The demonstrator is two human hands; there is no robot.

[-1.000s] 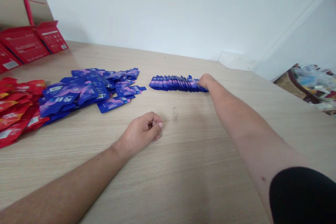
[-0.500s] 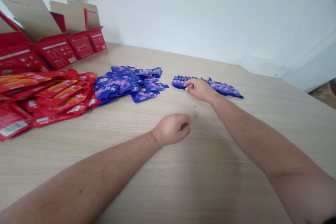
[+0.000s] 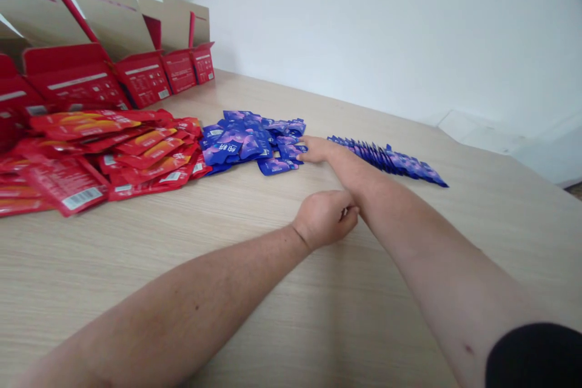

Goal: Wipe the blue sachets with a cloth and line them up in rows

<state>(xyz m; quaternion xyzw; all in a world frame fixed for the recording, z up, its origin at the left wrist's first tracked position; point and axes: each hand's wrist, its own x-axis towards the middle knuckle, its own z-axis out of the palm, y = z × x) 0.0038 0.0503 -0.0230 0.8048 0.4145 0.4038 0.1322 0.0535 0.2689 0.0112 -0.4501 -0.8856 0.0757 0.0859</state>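
**Blue packets in a heap and in a row**

Blue foil packets lie in a loose heap (image 3: 248, 139) near the middle of the pale wooden table (image 3: 409, 242), and this heap serves as the landmark for everything else. The right hand (image 3: 318, 150) reaches across to the heap's right edge, fingers stretched out fairly flat and close together, their tips touching the nearest packet (image 3: 291, 151) at that edge. The hand closes on nothing; it lies on top of the packet as if pressing or sliding it, which suits a thin, slippery pouch that is hard to pinch off a flat surface.

To the right of the heap, just beyond the reaching hand, a row of blue packets (image 3: 391, 160) lies overlapped like fallen dominoes, each one leaning on the next, so every edge shows and the line stays tidy.

Nearer the person than the heap, the left hand (image 3: 325, 218) rests on the table in a loose fist, fingers curled in and holding nothing that can be seen. It sits against the right forearm, out of the reach path.

Left of the heap, and touching it, spreads a larger pile of red packets (image 3: 113, 157). Behind that pile, further left and back, open red cartons (image 3: 136, 73) stand with their cardboard flaps up.
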